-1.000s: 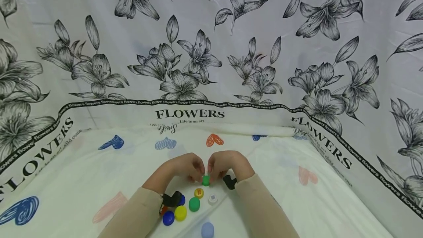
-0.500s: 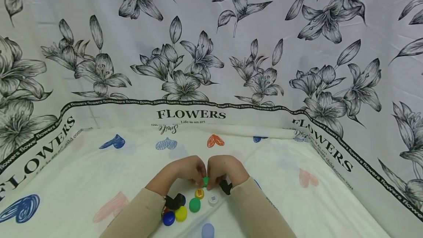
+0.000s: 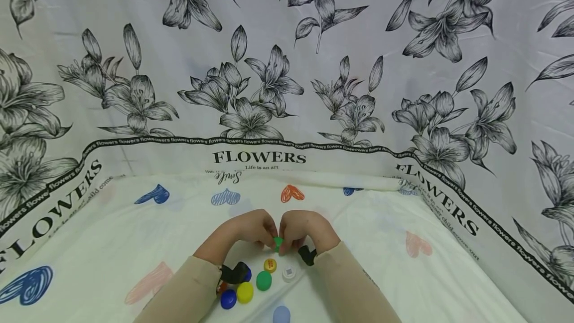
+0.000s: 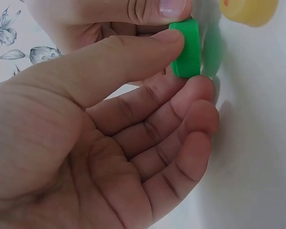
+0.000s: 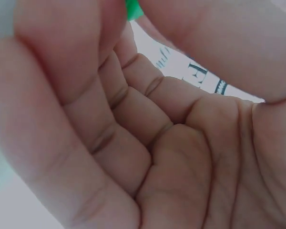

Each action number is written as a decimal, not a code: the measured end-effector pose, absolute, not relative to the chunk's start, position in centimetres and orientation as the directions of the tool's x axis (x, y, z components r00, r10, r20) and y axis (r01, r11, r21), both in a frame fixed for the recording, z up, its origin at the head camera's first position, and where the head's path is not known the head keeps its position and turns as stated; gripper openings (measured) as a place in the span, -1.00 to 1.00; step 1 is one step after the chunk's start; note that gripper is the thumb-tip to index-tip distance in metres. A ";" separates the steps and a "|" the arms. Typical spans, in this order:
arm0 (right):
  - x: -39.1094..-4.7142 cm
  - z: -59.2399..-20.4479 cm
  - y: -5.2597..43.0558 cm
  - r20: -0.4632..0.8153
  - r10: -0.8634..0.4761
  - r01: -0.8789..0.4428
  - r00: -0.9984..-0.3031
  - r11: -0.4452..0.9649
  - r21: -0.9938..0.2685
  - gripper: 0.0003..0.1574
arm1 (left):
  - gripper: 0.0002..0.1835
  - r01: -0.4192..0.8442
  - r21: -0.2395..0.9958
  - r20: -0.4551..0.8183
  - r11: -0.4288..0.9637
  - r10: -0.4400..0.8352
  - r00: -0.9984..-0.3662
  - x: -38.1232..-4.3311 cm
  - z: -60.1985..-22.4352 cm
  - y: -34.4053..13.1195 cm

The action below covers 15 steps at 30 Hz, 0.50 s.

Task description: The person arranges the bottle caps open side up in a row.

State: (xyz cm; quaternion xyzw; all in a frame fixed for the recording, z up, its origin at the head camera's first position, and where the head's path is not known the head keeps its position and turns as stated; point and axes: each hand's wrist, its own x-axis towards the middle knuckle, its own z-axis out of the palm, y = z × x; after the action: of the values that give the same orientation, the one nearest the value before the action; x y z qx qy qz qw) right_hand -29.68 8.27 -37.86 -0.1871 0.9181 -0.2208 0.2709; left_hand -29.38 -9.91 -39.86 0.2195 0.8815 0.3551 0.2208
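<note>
Green bottle cap [image 3: 278,242] is pinched on edge between left hand [image 3: 253,228] and right hand [image 3: 301,228] fingertips, just above the loose caps; best keep both pinches on the ribbed rim, light and even.

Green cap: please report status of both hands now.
Left hand and right hand both pinch green cap, on edge. Loose caps lie near the wrists, not in the way.

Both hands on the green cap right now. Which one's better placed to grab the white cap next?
Probably right. The white cap lies just below the right hand, by that wrist. The left hand sits farther off, with the yellow printed cap between. Both hands pinch the green cap, so one must release first.
</note>
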 end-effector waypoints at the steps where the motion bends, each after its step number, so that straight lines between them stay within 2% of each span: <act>1: -29.7 -37.9 8.3 -0.409 -0.464 -0.223 -0.786 0.829 -0.513 -0.78 | -0.91 0.230 0.724 -0.230 0.650 0.543 -0.808 -29.4 -39.9 -10.0; 10: -30.0 -37.6 8.6 -0.364 -0.476 -0.221 -0.801 0.799 -0.560 -0.90 | -0.94 0.266 0.743 -0.164 0.614 0.554 -0.816 -29.9 -39.7 -10.7; 15: -30.5 -37.4 8.8 -0.301 -0.513 -0.262 -0.804 0.760 -0.595 -0.84 | -0.87 0.224 0.755 -0.154 0.616 0.499 -0.853 -30.3 -39.6 -10.9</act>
State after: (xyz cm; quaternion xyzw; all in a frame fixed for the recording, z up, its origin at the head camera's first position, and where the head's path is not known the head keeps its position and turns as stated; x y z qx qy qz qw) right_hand -30.52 8.77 -37.38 -0.2129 0.9096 -0.2733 0.2294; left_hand -30.26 -10.91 -39.63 0.2052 0.8812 0.3870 0.1777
